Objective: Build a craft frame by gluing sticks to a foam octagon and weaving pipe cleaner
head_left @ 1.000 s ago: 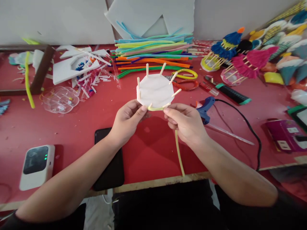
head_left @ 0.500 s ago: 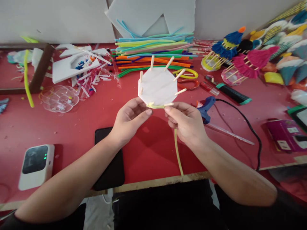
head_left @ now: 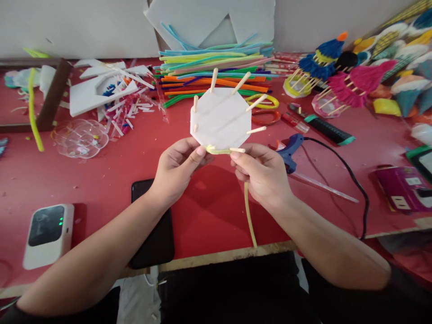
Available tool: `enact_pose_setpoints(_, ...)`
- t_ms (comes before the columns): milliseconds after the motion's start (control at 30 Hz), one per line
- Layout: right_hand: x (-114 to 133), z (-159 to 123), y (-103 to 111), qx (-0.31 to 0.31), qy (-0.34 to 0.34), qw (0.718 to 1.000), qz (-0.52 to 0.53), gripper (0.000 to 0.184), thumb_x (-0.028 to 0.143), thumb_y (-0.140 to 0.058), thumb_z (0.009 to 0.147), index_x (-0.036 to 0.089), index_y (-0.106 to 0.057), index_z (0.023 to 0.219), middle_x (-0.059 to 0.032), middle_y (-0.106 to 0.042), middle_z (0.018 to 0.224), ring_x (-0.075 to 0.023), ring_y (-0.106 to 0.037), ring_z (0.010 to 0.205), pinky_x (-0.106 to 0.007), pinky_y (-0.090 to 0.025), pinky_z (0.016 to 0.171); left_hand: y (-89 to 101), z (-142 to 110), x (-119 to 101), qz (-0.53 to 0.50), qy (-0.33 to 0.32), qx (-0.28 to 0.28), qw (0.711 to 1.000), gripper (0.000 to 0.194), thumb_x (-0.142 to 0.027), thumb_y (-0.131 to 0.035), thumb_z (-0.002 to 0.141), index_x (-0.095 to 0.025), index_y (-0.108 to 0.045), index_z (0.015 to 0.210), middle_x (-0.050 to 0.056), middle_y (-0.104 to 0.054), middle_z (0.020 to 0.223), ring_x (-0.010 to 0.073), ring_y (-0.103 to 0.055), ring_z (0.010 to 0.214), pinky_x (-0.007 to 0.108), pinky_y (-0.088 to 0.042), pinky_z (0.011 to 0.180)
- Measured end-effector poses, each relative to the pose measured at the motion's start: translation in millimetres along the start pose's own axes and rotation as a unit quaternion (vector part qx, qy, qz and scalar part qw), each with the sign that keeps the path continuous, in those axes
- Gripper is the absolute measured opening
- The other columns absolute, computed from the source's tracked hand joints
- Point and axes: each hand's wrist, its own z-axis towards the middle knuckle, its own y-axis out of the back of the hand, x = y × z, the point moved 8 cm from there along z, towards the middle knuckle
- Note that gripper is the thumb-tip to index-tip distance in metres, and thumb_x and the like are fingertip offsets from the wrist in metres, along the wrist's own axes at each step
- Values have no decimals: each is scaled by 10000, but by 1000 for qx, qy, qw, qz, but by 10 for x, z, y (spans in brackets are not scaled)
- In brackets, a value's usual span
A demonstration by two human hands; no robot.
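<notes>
Between my two hands, above the table, is a white eight-sided foam board (head_left: 221, 119) with several short wooden sticks (head_left: 241, 83) standing along its rim. My left hand (head_left: 180, 166) pinches its near left edge between thumb and fingers. At the near right edge my right hand (head_left: 259, 168) grips the board, its thumb pressing a pale yellow pipe cleaner (head_left: 219, 151) beside one stick. This pipe cleaner lies along the near edge, and its loose end hangs below my right hand toward the table's front. The fingers beneath the board are partly hidden.
A blue glue gun (head_left: 290, 153) with a black cord lies right of my right hand. Scissors (head_left: 266, 117), a cutter (head_left: 329, 129) and colourful pipe cleaners (head_left: 216, 67) are behind the board. A black phone (head_left: 155, 238) lies under my left forearm; a white device (head_left: 49, 236) is farther left.
The board has tilted up, so more of its face shows, and its sticks appear higher. My left thumb lifted off the edge and has come back down near the pipe cleaner.
</notes>
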Motion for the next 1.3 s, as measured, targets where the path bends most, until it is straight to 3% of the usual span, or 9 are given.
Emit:
enact_pose_setpoints(300,3,-11,35,-21,17,999,-36,187,389,-780,825,232,-704,760,72,-481,513,-68,-406,470,-242,-292,441,-16,-15,15,7,-1,7,1000,269,-437,-842,783,-256,-774,970,5,-770,970,145,-721,911,305,-608,920)
enact_pose_setpoints(467,29,-18,31,-21,26,999,-38,190,394,-782,826,239,-697,758,77,-469,516,-67,-405,472,-244,-287,448,-80,-47,-37,9,-19,22,1000,290,-306,-868,766,-250,-766,1032,32,-784,1069,182,-729,1036,314,-583,977)
enact_pose_setpoints(867,85,-29,25,-19,49,997,-55,155,361,-778,825,237,-715,757,60,-518,563,-67,-403,497,-242,-293,464,-45,-24,-17,2,0,20,1000,206,-281,-878,749,-245,-792,932,8,-797,922,130,-732,862,257,-606,869)
enact_pose_setpoints(1100,90,-32,25,-23,40,997,-63,186,400,-769,826,237,-706,760,66,-491,539,-73,-409,482,-243,-306,456,-50,-45,-26,-2,7,3,1000,282,-278,-912,685,-248,-783,933,19,-797,991,174,-741,958,312,-594,937)
enact_pose_setpoints(1300,84,-31,32,-22,46,996,-71,180,395,-776,819,236,-712,762,57,-511,574,-75,-398,508,-250,-294,471,-40,-31,-25,8,6,3,1000,221,-303,-906,707,-240,-784,881,0,-786,891,124,-722,832,263,-591,858)
